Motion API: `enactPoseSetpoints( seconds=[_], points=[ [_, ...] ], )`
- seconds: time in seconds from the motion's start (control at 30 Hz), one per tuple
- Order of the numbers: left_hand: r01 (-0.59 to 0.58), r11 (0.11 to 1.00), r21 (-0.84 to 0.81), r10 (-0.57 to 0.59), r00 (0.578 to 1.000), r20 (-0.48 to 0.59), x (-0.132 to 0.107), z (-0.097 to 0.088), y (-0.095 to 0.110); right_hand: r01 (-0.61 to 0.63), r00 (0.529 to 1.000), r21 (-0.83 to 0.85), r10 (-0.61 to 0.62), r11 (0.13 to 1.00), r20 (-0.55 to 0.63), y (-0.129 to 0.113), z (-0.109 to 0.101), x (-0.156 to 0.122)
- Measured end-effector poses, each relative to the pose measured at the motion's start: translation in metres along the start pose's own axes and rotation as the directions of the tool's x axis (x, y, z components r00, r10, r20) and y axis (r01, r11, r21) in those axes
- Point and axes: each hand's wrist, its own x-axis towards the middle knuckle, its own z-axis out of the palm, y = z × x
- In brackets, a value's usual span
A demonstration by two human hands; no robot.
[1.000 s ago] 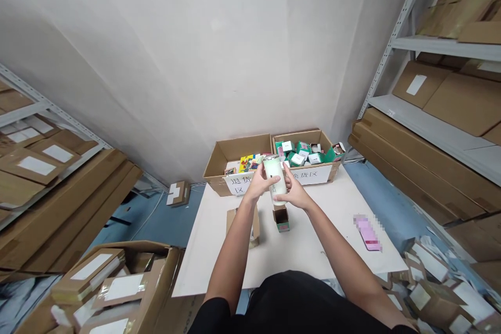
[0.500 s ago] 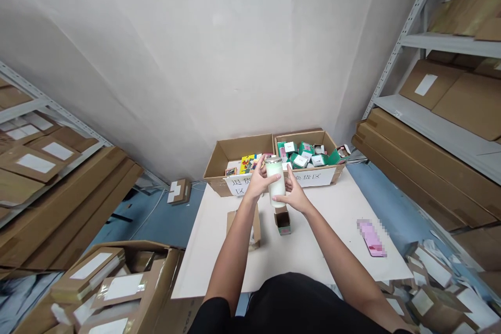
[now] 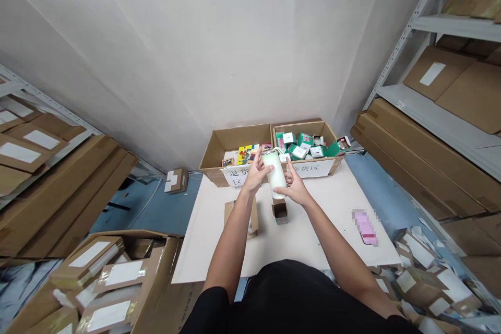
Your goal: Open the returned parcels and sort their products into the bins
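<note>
The pale green tumbler has tipped since half a second ago, its metal-rimmed top now leaning more toward the table's left edge; the dark lettering that faced the person a second ago has turned out of sight. The tumbler is held over the middle of the table, on the near side of the cartons along the far edge.

The left hand has its fingers clamped on the tumbler's upper left side, thumb across the front. The right hand grips it lower, on the right side, its thumb near the base.

Just below the tumbler, midway between the table's left and right edges, stands a small open box, dark inside. Beside it, toward the left edge, sits a brown cardboard box, partly hidden by the left forearm.

The left carton, by the far left corner, holds a yellow pack among other small packs. The right carton, toward the far right corner, holds green and white boxes. A pink item, partly pixelated, lies near the table's right edge, toward the near right corner.
</note>
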Motion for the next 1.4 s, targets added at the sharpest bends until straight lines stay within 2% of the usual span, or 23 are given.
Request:
enactPoseSetpoints(
  seconds=[0.07, 0.23, 0.33, 0.43, 0.5, 0.6, 0.7, 0.8, 0.93, 1.0, 1.07, 1.1, 1.2, 1.3, 1.4],
  points=[
    [0.000, 0.999, 0.034, 0.000, 1.000, -0.008, 0.000, 0.000, -0.002, 0.009, 0.999, -0.040, -0.011, 0.999, -0.044, 0.001, 0.000, -0.002],
    [0.021, 1.000, -0.015, -0.020, 0.998, 0.060, -0.002, -0.002, -0.003, 0.024, 0.996, 0.003, -0.024, 1.000, 0.083, 0.005, -0.003, -0.006],
    [-0.004, 1.000, -0.023, 0.005, 0.996, 0.084, -0.002, -0.003, -0.004, 0.021, 0.999, -0.069, -0.024, 0.997, -0.038, 0.012, -0.003, -0.007],
    [-0.023, 1.000, 0.020, 0.022, 0.998, 0.058, -0.002, -0.003, -0.008, 0.040, 0.990, -0.172, -0.063, 0.984, -0.127, 0.019, -0.002, -0.009],
    [-0.022, 0.999, 0.027, 0.021, 0.999, 0.026, -0.001, -0.002, -0.012, 0.063, 0.995, -0.176, -0.076, 0.982, -0.071, 0.020, 0.000, -0.011],
    [0.008, 1.000, -0.025, -0.008, 1.000, 0.005, -0.001, -0.002, -0.018, 0.057, 0.998, -0.091, -0.054, 0.994, 0.027, 0.018, 0.002, -0.014],
    [0.050, 0.997, -0.056, -0.051, 0.999, -0.012, -0.003, -0.003, -0.025, 0.017, 0.999, -0.055, -0.019, 0.998, -0.036, 0.020, 0.004, -0.014],
    [0.053, 0.998, -0.028, -0.054, 0.996, -0.066, -0.005, -0.002, -0.031, 0.015, 0.993, -0.105, -0.027, 0.994, -0.113, 0.027, 0.005, -0.014],
    [0.059, 0.998, -0.002, -0.059, 0.997, -0.048, -0.008, 0.002, -0.039, 0.039, 0.997, -0.135, -0.048, 0.990, -0.062, 0.037, 0.003, -0.014],
    [0.033, 0.995, 0.098, -0.025, 0.996, -0.082, -0.010, 0.003, -0.043, 0.032, 0.994, -0.195, -0.051, 0.980, -0.094, 0.043, 0.002, -0.014],
    [0.000, 0.952, 0.305, 0.057, 0.982, -0.178, -0.014, 0.006, -0.045, -0.004, 0.982, -0.322, -0.058, 0.947, -0.181, 0.050, 0.002, -0.015],
    [-0.001, 0.902, 0.431, 0.108, 0.969, -0.223, -0.015, 0.008, -0.045, -0.031, 0.972, -0.395, -0.064, 0.918, -0.225, 0.054, 0.003, -0.015],
    [0.065, 0.692, 0.719, 0.195, 0.942, -0.273, -0.022, 0.017, -0.049, -0.103, 0.945, -0.558, -0.094, 0.824, -0.314, 0.070, 0.011, -0.018],
    [0.150, 0.577, 0.803, 0.170, 0.939, -0.298, -0.025, 0.026, -0.057, -0.108, 0.943, -0.593, -0.106, 0.798, -0.316, 0.093, 0.015, -0.024],
    [0.204, 0.587, 0.783, 0.091, 0.945, -0.314, -0.027, 0.024, -0.072, -0.012, 0.975, -0.506, -0.103, 0.862, -0.199, 0.122, 0.006, -0.032]
  ],
)
